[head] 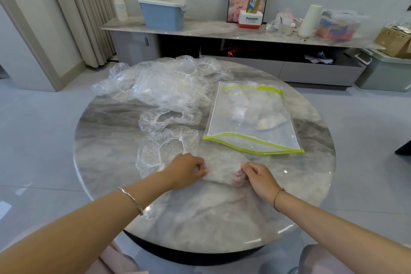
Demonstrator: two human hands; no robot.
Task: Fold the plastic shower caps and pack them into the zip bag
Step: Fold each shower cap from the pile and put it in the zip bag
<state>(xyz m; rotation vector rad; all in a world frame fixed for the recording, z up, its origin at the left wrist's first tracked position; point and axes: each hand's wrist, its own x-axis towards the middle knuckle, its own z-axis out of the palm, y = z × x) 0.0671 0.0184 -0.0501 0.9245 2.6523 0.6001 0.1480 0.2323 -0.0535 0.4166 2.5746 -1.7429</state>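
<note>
A clear shower cap [223,170], partly folded into a flat band, lies on the round marble table [311,173] in front of me. My left hand [188,169] pinches its left end and my right hand [259,177] pinches its right end, with fingers tucked under the plastic. Just beyond lies the zip bag [251,140] with green edging, its mouth toward me and folded caps [253,111] inside. Two loose caps [164,147] [169,118] lie left of the bag, and a heap of several more caps [164,82] sits at the far left.
Behind the table runs a low sideboard [211,30] carrying a blue lidded bin [163,14], paper cups, a framed picture and boxes. A grey crate [384,71] stands on the floor at the right. Grey tiled floor surrounds the table.
</note>
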